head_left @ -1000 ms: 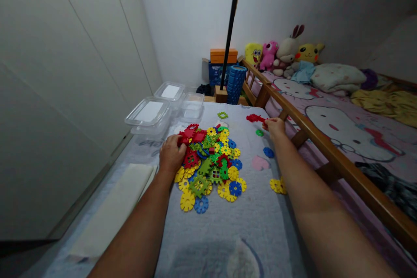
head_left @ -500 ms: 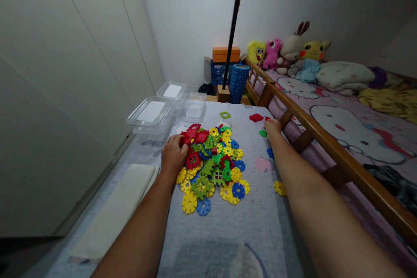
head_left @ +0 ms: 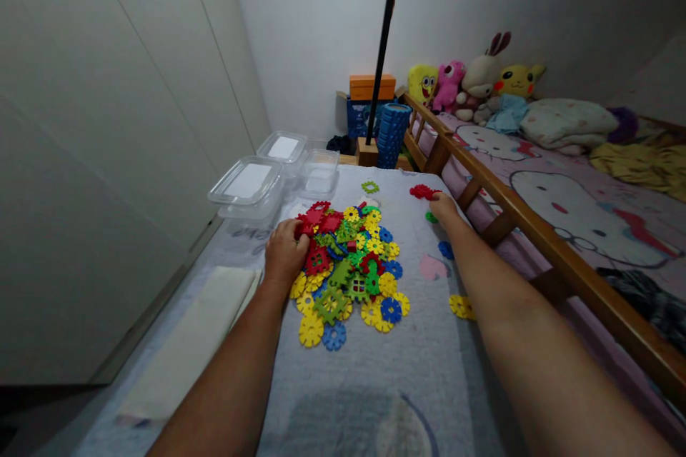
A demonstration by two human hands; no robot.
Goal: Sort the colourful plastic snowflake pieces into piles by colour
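Right hand at a small red cluster beyond the pile's right side, left hand against the pile itself.

The pile of plastic pieces [head_left: 339, 274] lies on the cloth-covered surface [head_left: 326, 393]; the left hand [head_left: 286, 253] rests at its left edge, fingers curled against red pieces [head_left: 316, 218], though whether they grip any cannot be told. The right hand [head_left: 444, 207] is at the red cluster [head_left: 421, 191], well apart from the pile on its far right; its fingers look nearly closed, any hold hidden. Right of the pile also lie a green piece [head_left: 430, 217], a blue piece [head_left: 445, 250] and yellow pieces [head_left: 461, 307]; a lime piece [head_left: 369, 187] lies behind it. The step in hand seems to be placing or adjusting red pieces; the next move probably calls for parting the right fingers without dragging the cluster.
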